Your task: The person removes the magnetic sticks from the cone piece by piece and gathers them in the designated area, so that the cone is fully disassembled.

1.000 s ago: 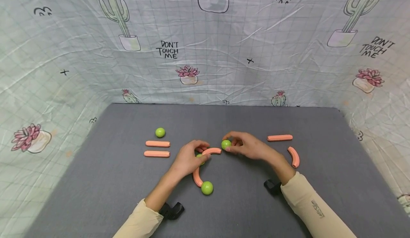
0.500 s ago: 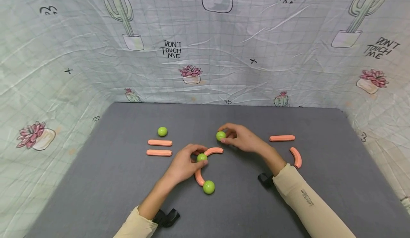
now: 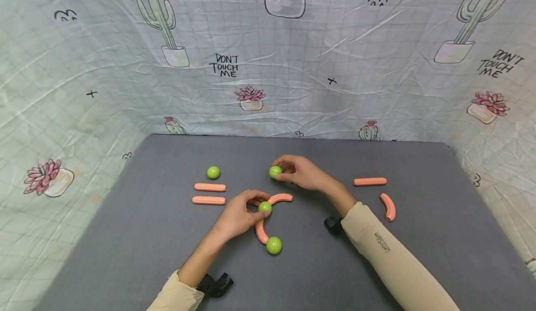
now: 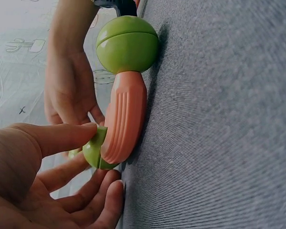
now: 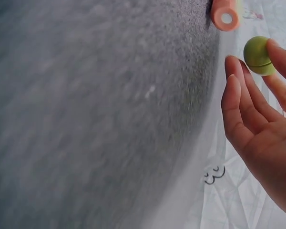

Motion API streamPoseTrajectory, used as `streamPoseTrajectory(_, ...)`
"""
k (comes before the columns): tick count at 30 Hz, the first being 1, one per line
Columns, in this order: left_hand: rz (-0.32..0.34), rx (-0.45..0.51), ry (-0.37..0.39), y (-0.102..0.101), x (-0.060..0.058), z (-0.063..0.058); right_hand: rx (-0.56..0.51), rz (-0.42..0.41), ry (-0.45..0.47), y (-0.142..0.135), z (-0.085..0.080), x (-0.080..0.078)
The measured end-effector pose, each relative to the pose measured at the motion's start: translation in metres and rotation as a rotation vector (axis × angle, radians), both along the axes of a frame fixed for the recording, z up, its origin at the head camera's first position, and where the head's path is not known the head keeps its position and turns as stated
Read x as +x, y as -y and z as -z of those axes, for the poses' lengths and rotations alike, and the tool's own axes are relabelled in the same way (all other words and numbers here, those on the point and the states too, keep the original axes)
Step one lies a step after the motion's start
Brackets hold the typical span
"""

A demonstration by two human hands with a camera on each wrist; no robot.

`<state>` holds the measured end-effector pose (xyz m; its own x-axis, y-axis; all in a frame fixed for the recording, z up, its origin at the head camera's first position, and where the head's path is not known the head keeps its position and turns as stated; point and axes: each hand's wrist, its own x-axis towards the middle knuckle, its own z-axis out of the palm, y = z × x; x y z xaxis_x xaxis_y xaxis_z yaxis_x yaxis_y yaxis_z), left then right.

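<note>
Between thumb and fingers, my left hand [image 3: 239, 215] pinches a green ball [image 3: 265, 207] in the middle of the table. A curved orange tube [image 3: 260, 232] runs from that ball toward me and ends at a second green ball [image 3: 274, 246]. Another curved orange tube [image 3: 281, 198] extends from the pinched ball to the right. In the left wrist view, the near tube [image 4: 126, 114] meets a ball at each end. My right hand [image 3: 303, 173] pinches a separate green ball [image 3: 275, 172] beyond the joined pieces; in the right wrist view this ball [image 5: 258, 55] is at the fingertips.
Two straight orange tubes [image 3: 210, 187] lie side by side at the left, with a loose green ball [image 3: 213, 172] behind them. At the right are a straight orange tube [image 3: 370, 181] and a curved one [image 3: 387, 207]. A patterned cloth [image 3: 293, 92] stands around the grey table [image 3: 326, 273].
My right hand has carried its ball to the left and farther back. The left hand stays at the joined pieces, its fingers now around the ball, which shows more fully than a second ago.
</note>
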<state>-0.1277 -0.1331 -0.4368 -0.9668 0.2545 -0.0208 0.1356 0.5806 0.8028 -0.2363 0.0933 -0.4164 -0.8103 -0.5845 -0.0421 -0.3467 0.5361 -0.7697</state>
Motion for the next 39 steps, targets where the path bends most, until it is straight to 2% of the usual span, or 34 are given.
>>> streamPoseTrajectory(10, -0.004, 0.033, 0.024, 0.003, 0.0, 0.002, 0.03, -0.012, -0.044, 0.026, -0.004, -0.016)
streamPoseTrajectory(21, -0.028, 0.072, 0.073, 0.007, 0.001, 0.005, 0.059, -0.042, -0.036, 0.054, -0.003, -0.03)
streamPoseTrajectory(29, -0.036, 0.078, 0.1, 0.008, 0.001, 0.006, 0.033, -0.04, 0.003, 0.065, -0.001, -0.039)
streamPoseTrajectory(39, -0.038, 0.092, 0.122, 0.011, 0.003, 0.006, 0.042, -0.062, -0.009, 0.08, 0.004, -0.05)
